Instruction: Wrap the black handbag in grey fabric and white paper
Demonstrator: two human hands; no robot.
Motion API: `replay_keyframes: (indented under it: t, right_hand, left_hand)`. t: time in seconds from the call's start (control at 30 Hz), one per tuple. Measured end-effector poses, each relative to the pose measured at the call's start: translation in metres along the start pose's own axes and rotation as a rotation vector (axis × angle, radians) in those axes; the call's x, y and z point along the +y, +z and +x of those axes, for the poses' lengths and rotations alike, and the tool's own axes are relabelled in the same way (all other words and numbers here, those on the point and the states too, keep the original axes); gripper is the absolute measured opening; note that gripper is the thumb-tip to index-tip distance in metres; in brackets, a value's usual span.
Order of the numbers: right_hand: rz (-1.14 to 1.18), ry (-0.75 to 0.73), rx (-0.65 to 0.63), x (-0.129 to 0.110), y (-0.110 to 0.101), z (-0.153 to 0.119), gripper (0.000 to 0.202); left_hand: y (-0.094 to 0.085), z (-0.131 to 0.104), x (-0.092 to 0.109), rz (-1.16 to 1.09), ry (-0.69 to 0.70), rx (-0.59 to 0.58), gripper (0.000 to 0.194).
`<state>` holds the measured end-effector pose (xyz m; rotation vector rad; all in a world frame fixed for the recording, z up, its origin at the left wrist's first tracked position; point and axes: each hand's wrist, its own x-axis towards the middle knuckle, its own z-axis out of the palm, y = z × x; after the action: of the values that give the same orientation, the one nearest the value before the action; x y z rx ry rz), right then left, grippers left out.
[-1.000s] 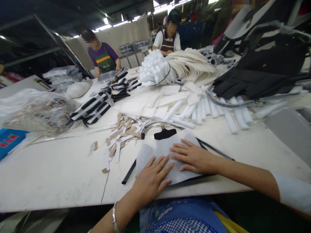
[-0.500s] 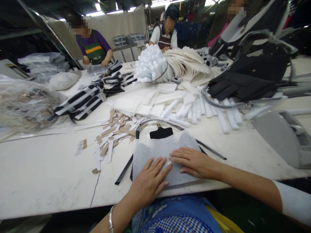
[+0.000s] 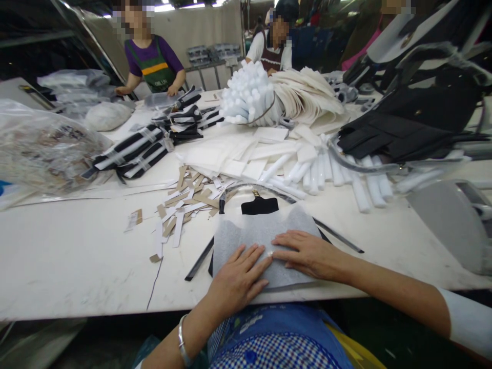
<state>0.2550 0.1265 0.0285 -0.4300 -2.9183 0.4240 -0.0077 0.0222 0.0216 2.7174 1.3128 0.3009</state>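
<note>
A grey-white foam sheet (image 3: 253,233) lies at the near edge of the white table (image 3: 77,261), over a flat black piece whose tab (image 3: 260,206) and thin black edges stick out. My left hand (image 3: 236,279) presses flat on the sheet's near left part, fingers spread. My right hand (image 3: 307,252) lies flat on its right part, fingertips nearly touching the left hand's. Neither hand grips anything.
Cardboard and white paper strips (image 3: 184,202) litter the table beyond the sheet. White foam tubes (image 3: 338,177), folded white sheets (image 3: 230,156), black bags (image 3: 407,123), striped black straps (image 3: 134,154) and a full plastic bag (image 3: 42,154) crowd the far side. Two people (image 3: 151,61) work opposite.
Both hands stay flat on the foam sheet, with the fingertips a little closer together. The view has shifted slightly.
</note>
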Motion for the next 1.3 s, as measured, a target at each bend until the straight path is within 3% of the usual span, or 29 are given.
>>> replay_keyframes:
  t: [0.5,0.9,1.13,1.3]
  right_hand:
    - [-0.045,-0.013,-0.071,-0.001,0.0,0.0,0.037]
    - [-0.014,-0.012,0.008,-0.001,0.009,-0.003,0.041]
    - [-0.021,0.023,-0.127,0.002,-0.003,0.003,0.047]
    - [-0.004,0.04,-0.196,0.016,-0.015,0.012,0.054]
  left_hand:
    - [0.001,-0.001,0.0,-0.039,-0.026,0.002,0.049]
    - [0.002,0.0,-0.001,-0.093,-0.054,-0.024,0.047]
    - [-0.001,0.003,-0.001,-0.066,-0.081,-0.097,0.049]
    - [-0.004,0.006,-0.004,0.006,-0.08,-0.083,0.054]
